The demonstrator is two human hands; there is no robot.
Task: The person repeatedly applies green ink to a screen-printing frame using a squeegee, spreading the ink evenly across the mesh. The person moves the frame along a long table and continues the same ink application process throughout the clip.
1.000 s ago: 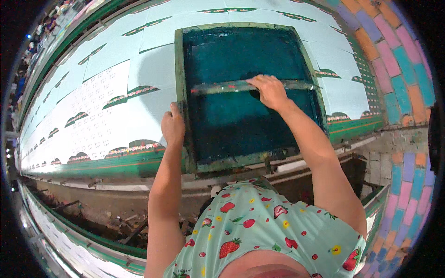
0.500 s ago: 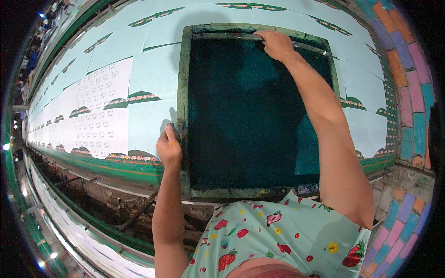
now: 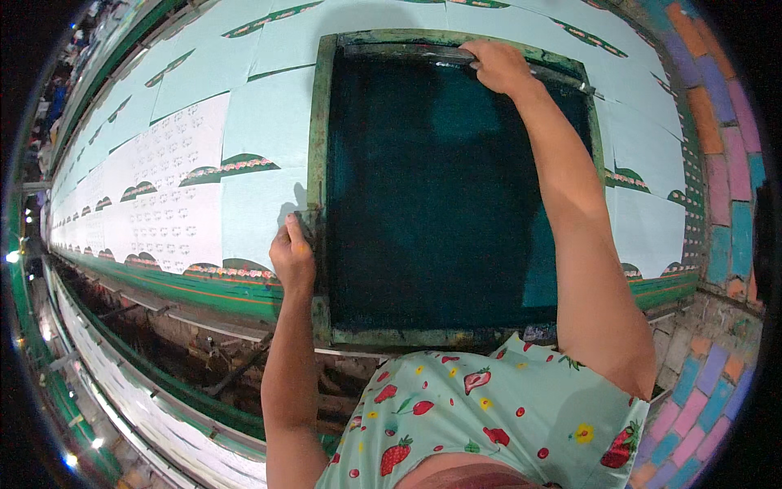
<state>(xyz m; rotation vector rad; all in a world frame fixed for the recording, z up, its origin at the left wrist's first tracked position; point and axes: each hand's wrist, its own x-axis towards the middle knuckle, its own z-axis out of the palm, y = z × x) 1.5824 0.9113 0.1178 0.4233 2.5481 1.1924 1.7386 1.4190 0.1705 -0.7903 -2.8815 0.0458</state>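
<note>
Green frame [image 3: 319, 163]: dark mesh [image 3: 432, 204] | right hand [image 3: 499, 67]: pinching bar [image 3: 391, 51] inside far end | left hand [image 3: 292, 257]: beside frame (grip unclear)

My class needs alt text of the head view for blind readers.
A right hand holds a long bar at the far end of a dark screen, the left hand beside its green frame. Pale sheets lie left and right.

A dark rectangular screen [image 3: 440, 228] within a green frame [image 3: 322, 155] lies over white rectangular sheets [image 3: 265, 118] on a long green worktop [image 3: 212, 298]. A long, narrow dark bar [image 3: 391, 52] lies along the screen's far end, under the right hand [image 3: 501, 67].
</note>
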